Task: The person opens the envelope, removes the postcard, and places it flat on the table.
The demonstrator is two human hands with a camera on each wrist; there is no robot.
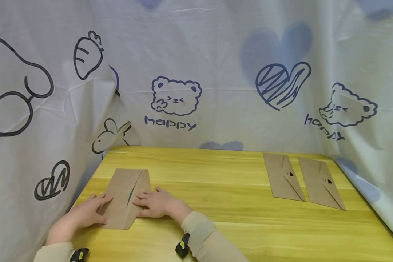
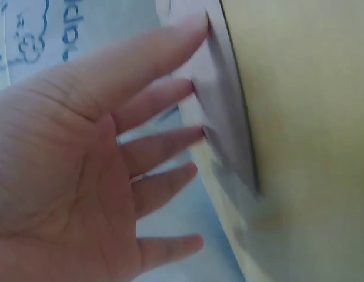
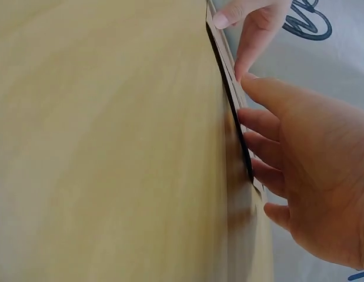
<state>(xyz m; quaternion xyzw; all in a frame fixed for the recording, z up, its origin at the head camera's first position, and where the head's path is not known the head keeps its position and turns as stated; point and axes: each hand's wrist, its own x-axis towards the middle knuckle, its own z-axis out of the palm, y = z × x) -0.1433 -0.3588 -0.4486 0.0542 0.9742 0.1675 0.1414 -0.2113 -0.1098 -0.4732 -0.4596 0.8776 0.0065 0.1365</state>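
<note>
Brown on yellow: steadying an envelope (image 1: 118, 203), seemingly to keep it flat on the counter (image 1: 222, 185), with left hand (image 1: 87, 211) and right hand (image 1: 158, 203) outspread at opposite sides, grasping nothing.

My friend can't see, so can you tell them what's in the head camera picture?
A person's left hand and right hand touch a brown paper envelope on a yellow table. A second envelope and a third envelope lie at the right. Behind is a white, cartoon-covered backdrop.
</note>
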